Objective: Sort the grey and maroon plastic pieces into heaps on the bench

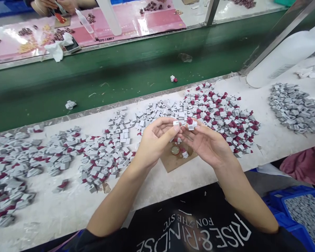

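Note:
Between the thumb and fingertips of my left hand (157, 138) is a small white plastic piece (176, 123). My right hand (210, 143) pinches a white-and-dark-red plastic piece (191, 124) close beside it. Both hands hover over a brown board (169, 163) on the white table. On that board lie a small round gold-rimmed dish (175, 149) and another little white piece (185, 154). Just beyond my hands spreads a heap of white-and-dark-red pieces (220, 112), with plain light grey pieces (157, 110) to its left.
More grey and dark-red pieces (105, 157) cover the table's left side. At right stand a white squeeze bottle (283, 57) and a grey heap (295, 108). A green belt (136, 73) runs behind the table. Across it, a person's hands (52, 6) work. Blue crates (275, 203) sit lower right.

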Tool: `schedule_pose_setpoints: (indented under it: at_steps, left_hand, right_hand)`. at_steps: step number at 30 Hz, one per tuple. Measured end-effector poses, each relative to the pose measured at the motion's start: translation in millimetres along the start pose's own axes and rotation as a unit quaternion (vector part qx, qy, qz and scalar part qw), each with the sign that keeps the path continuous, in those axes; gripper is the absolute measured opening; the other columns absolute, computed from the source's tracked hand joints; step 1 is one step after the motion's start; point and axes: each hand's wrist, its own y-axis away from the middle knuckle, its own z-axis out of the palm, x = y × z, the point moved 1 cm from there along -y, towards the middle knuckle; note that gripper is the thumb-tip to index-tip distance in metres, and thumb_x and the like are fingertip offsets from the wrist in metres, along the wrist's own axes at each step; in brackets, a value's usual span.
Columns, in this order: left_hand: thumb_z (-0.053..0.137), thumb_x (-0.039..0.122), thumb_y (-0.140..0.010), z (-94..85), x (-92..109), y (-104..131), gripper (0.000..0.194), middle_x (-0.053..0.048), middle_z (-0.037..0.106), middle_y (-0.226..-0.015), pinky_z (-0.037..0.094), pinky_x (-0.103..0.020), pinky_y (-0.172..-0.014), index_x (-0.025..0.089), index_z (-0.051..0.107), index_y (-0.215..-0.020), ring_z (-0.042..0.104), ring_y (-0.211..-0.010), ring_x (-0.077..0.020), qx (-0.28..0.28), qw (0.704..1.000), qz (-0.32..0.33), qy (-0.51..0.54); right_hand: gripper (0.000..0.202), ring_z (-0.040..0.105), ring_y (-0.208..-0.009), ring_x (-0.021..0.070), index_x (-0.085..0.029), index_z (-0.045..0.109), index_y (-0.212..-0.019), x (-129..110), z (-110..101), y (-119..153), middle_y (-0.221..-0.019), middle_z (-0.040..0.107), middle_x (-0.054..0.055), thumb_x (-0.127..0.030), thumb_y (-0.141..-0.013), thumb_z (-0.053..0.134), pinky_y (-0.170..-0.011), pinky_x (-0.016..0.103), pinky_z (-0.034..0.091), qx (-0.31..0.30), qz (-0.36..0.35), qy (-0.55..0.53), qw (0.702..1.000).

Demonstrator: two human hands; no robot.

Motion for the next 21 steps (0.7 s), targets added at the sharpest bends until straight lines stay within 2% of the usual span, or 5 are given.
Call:
schedule_pose_setpoints:
  at_steps: [3,8,16,21]
  left_hand:
    - [0.094,0.034,-0.092,0.8,0.8,-0.9,0.025,-0.007,0.086,-0.101,0.073,-0.038,-0.093,0.021,0.081,-0.11,0.084,-0.091,-0.0212,-0.011,1.0,-0.001,-0.007]
    - [0.093,0.036,-0.093,0.5,-3.2,-2.7,0.029,-0.008,0.087,-0.102,0.073,-0.037,-0.095,0.019,0.08,-0.113,0.086,-0.092,-0.021,-0.03,0.999,-0.004,-0.016]
    - [0.093,0.033,-0.093,1.1,-2.6,-3.5,0.025,-0.005,0.086,-0.098,0.072,-0.034,-0.094,0.019,0.082,-0.11,0.085,-0.09,-0.0191,-0.04,0.999,0.0,-0.014]
    - [0.094,0.035,-0.092,0.2,1.7,-1.7,0.025,-0.004,0.086,-0.091,0.072,-0.034,-0.086,0.02,0.081,-0.108,0.085,-0.087,-0.0215,-0.05,0.998,0.012,-0.047]
  right_hand:
    - [0.021,0.083,-0.112,0.0263,-0.033,0.088,-0.104,0.7,-0.1,0.5,-0.111,0.089,0.0,-0.035,-0.086,0.097,-0.121,0.053,0.064,0.017,-0.048,0.037,0.998]
    - [0.022,0.084,-0.1,0.0245,-0.03,0.091,-0.101,0.8,1.9,4.1,-0.108,0.089,0.002,-0.039,-0.083,0.101,-0.108,0.051,0.07,0.051,-0.113,0.088,0.988]
    - [0.021,0.084,-0.102,0.0231,-0.033,0.094,-0.1,1.2,-0.2,3.9,-0.108,0.089,0.002,-0.043,-0.084,0.103,-0.103,0.045,0.071,0.059,-0.147,0.134,0.978]
    - [0.02,0.086,-0.098,0.0258,-0.033,0.095,-0.103,-2.5,-1.2,8.0,-0.104,0.09,0.004,-0.043,-0.087,0.101,-0.09,0.043,0.075,0.058,-0.171,0.204,0.962]
